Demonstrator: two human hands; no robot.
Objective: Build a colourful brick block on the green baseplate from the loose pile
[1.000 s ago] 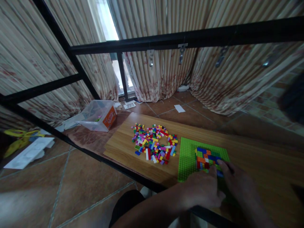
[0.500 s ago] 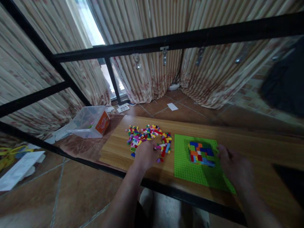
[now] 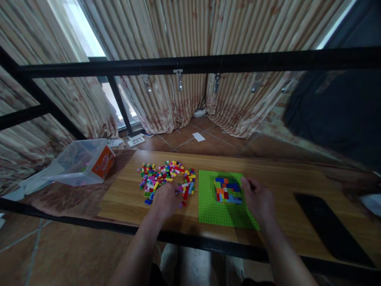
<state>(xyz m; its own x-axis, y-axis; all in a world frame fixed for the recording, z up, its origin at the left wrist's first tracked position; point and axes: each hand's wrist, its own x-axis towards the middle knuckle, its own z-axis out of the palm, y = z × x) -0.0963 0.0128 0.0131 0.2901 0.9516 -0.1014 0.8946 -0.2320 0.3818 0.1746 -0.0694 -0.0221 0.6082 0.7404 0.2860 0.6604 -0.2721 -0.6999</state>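
My left hand [image 3: 166, 198] is at the near edge of a loose pile of small coloured toy bricks [image 3: 157, 172]. Its fingers are curled down among the bricks, and whatever is between the fingertips is hidden. On the wooden board lies a green studded baseplate [image 3: 208, 212], carrying a flat multicoloured patch of joined bricks [image 3: 228, 190]. My right hand [image 3: 260, 200] hovers or rests at the baseplate's right side, close to the patch. Thumb and fingers are drawn together there; any piece in them is too small to make out.
Left of the wooden board [image 3: 119, 198] stands a clear plastic box [image 3: 77, 159] with an orange label. A dark flat rectangular object [image 3: 330, 226] lies on the right. Behind runs a black metal bar [image 3: 196, 65] with hanging metal clips, before striped curtains [image 3: 184, 35].
The view has turned right, so the scene sits further left and more of the dark flat object shows. My left hand stays at the pile, my right hand by the patch.
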